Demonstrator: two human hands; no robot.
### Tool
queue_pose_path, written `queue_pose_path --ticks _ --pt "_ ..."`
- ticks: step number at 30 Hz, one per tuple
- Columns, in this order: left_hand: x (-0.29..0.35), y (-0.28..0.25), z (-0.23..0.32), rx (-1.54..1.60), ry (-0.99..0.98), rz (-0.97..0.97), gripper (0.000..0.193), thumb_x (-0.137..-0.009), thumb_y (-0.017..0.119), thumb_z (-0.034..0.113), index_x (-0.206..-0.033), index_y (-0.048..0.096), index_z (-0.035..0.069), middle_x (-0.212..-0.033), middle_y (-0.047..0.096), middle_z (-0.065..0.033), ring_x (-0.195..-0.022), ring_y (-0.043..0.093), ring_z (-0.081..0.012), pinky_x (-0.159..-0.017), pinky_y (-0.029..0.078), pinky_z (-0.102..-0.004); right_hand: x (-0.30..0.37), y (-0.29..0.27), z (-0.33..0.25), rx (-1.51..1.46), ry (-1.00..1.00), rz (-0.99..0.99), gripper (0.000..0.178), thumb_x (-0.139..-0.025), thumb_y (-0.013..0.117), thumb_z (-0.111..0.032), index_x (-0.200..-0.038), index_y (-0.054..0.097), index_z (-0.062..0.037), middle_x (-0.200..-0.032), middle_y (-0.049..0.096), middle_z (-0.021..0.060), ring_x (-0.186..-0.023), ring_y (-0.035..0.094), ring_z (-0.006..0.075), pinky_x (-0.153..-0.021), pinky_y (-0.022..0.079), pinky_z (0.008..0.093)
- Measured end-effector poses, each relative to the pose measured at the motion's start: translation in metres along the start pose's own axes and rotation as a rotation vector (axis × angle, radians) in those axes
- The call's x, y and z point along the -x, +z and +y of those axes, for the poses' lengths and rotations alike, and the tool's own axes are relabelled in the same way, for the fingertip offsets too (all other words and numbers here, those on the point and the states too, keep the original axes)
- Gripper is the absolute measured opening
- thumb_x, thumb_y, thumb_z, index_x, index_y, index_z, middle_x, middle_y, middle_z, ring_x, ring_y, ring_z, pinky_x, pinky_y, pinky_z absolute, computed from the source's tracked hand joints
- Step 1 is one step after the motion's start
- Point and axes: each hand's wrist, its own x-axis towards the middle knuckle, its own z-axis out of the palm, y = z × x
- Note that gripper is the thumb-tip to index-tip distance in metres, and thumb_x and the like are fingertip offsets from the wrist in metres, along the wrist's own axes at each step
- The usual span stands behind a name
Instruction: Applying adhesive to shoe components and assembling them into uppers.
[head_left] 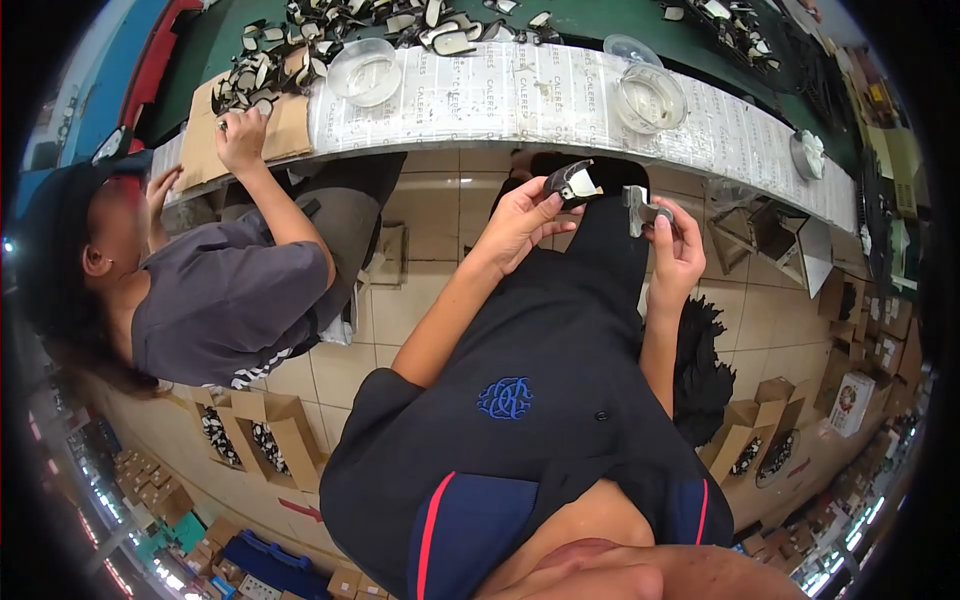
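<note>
Above my lap, my left hand (pixel 525 222) grips what looks like a shoe heel (pixel 573 186), black outside with a white inner face. The thumb lies along its near side. To the right of it, apart from it, my right hand (pixel 676 240) pinches a small grey tool (pixel 637 212) with a pale, flat head. Its exact kind cannot be made out. Both hands are off the bench, just short of the bench's near edge.
A paper-covered bench (pixel 450 110) runs across, with a heap of black-and-white pieces (pixel 270 70) at its left. Clear plastic bowls (pixel 365 74) stand on it. A co-worker (pixel 220 280) at left handles pieces over cardboard (pixel 200 145). Boxes of pieces (pixel 265 435) stand on the floor.
</note>
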Motion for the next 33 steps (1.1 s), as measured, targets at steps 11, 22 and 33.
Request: queue_pose_path --ticks 11,22,33 --pt "0.007 -0.020 0.002 -0.228 -0.077 0.009 0.034 -0.097 0.060 0.018 -0.127 0.054 0.002 -0.117 0.062 -0.0067 -0.102 0.063 -0.0164 -0.082 0.053 -0.0284 0.000 0.013 0.003 -0.002 -0.133 -0.054 0.021 -0.090 0.063 0.002 -0.111 0.063 0.0033 -0.116 0.061 0.0106 -0.096 0.060 0.0127 -0.081 0.052 0.0251" --pt "-0.025 0.005 0.027 -0.227 0.110 0.109 0.037 -0.096 0.062 0.016 -0.128 0.054 0.000 -0.110 0.065 -0.0070 -0.095 0.064 -0.0155 -0.079 0.055 -0.0300 -0.038 0.033 -0.042 0.476 -0.656 -0.168 0.028 -0.075 0.075 0.005 -0.101 0.066 -0.0008 -0.111 0.064 0.0162 -0.093 0.067 0.0268 -0.077 0.056 0.0320" --pt "-0.033 0.016 0.022 -0.232 0.125 0.140 0.032 -0.094 0.063 0.013 -0.123 0.057 0.000 -0.111 0.064 -0.0067 -0.096 0.062 -0.0128 -0.079 0.056 -0.0305 -0.041 0.039 -0.025 0.504 -0.670 -0.305 0.033 -0.074 0.076 0.006 -0.104 0.065 -0.0003 -0.113 0.062 0.0179 -0.092 0.067 0.0262 -0.075 0.057 0.0308"
